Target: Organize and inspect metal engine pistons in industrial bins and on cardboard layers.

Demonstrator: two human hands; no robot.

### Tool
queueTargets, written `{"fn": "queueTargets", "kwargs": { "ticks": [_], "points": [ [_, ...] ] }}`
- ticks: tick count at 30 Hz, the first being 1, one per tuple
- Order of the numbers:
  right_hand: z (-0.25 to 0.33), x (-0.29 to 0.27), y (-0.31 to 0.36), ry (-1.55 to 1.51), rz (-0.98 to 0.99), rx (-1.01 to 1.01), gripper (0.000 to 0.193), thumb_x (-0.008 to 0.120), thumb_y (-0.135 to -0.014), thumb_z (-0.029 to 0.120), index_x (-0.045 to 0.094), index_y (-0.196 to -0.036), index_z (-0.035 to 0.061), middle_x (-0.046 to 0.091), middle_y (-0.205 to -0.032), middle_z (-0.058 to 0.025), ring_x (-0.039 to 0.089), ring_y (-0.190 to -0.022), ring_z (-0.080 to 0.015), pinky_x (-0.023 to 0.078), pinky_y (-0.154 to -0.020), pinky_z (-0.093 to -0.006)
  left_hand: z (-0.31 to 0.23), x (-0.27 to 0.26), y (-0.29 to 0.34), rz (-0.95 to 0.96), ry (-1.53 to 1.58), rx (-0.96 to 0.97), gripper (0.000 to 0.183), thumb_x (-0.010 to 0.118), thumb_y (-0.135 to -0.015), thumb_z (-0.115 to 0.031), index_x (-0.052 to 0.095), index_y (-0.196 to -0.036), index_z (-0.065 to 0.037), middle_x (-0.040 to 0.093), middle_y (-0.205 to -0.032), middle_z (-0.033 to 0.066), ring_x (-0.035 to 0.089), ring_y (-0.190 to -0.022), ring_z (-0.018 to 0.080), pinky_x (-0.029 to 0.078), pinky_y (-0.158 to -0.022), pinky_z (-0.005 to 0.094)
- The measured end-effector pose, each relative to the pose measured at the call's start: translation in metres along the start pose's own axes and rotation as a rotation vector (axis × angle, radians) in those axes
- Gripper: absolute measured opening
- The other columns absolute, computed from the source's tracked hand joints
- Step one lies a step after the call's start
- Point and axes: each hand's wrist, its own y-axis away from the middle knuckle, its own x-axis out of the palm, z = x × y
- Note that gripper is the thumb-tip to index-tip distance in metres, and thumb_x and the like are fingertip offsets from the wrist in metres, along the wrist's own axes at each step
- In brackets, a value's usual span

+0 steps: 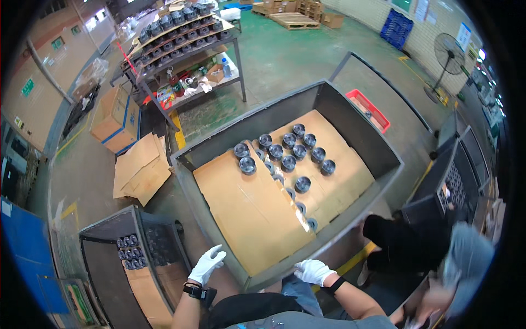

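A large dark metal bin stands in front of me with brown cardboard sheets inside. Several dark, round engine pistons stand on the right-hand cardboard layer. Two pistons sit at the far end of the left sheet, and more show partly from under its right edge. My left hand, in a white glove, is held by the bin's near left corner, fingers apart and with nothing in them. My right hand, also gloved, has its fingers bent against the near rim; their tips are hard to see.
Another bin with pistons is at the lower left. A rack of pistons stands behind, beside a cardboard box. A red crate lies past the bin's far right side. A person is close on my right.
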Motion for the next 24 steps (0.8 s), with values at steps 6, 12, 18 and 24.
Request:
{"fn": "queueTargets", "kwargs": {
  "ticks": [6, 12, 18, 24],
  "points": [
    [-0.104, -0.055, -0.077, 0.229, -0.062, 0.285, 0.028, 0.059, -0.084, 0.035, 0.069, -0.088, 0.0089, 0.071, -0.093, -0.0144, 0.068, -0.089, -0.0331, 0.052, -0.083, -0.0480, -0.083, 0.033, -0.168, -0.170, -0.944, 0.203, 0.083, 0.071, -0.076, -0.057, 0.045, -0.145, -0.017, 0.044, -0.140, 0.0280, 0.046, -0.129, 0.0445, 0.043, -0.104, 0.0493],
    [-0.178, -0.061, -0.094, 0.065, 0.332, 0.344, 0.039, 0.056, -0.086, 0.035, 0.067, -0.114, 0.0108, 0.067, -0.113, -0.0178, 0.065, -0.106, -0.0343, 0.050, -0.093, -0.0453, -0.155, 0.081, -0.377, -0.276, -1.352, 0.494, 0.049, 0.065, -0.080, -0.022, 0.058, -0.129, -0.027, 0.046, -0.137, 0.0201, 0.051, -0.119, 0.0399, 0.046, -0.095, 0.0521],
    [-0.207, -0.142, -0.241, 0.312, -0.173, 0.055, 0.033, 0.063, -0.083, 0.027, 0.064, -0.115, 0.0185, 0.057, -0.127, -0.0140, 0.057, -0.110, -0.0332, 0.047, -0.090, -0.0499, -0.172, 0.096, -0.528, -0.383, -0.963, 0.184, 0.043, 0.050, -0.095, -0.035, 0.058, -0.119, 0.001, 0.058, -0.126, 0.0217, 0.053, -0.118, 0.0393, 0.046, -0.096, 0.0491],
    [-0.242, -0.166, -0.426, 0.603, -0.274, -0.157, 0.033, 0.051, -0.093, 0.020, 0.060, -0.124, 0.0131, 0.050, -0.139, -0.0164, 0.044, -0.132, -0.0337, 0.034, -0.109, -0.0513, -0.137, 0.083, -0.564, -0.387, -1.487, 0.239, 0.036, 0.063, -0.085, -0.030, 0.065, -0.105, 0.000, 0.062, -0.111, 0.0181, 0.055, -0.107, 0.0371, 0.045, -0.091, 0.0477]
  ]
}}
